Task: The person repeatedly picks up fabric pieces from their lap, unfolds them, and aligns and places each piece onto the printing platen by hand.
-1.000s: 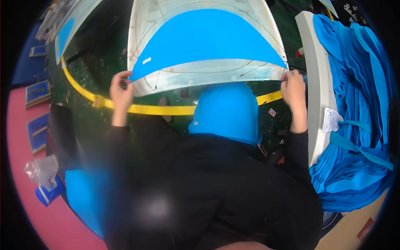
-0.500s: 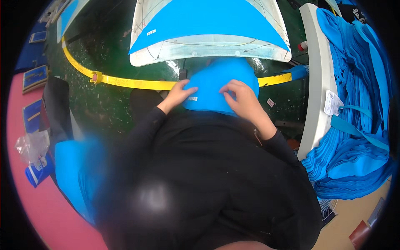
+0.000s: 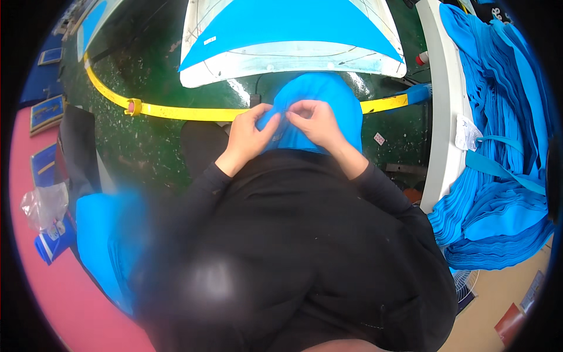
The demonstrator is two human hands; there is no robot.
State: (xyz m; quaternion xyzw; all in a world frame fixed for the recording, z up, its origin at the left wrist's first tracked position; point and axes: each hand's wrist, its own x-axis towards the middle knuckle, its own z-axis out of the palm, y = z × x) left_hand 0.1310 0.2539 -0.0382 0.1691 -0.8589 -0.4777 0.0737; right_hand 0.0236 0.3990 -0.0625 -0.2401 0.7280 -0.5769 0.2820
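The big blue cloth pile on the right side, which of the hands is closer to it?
Right. The right hand is left of the cloth pile, not touching it. The left hand is farther left, on the other side of the right hand.

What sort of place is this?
Likely a textile workshop: layered blue fabric piled at right, a blue panel spread on a white board, more blue material at the lap.
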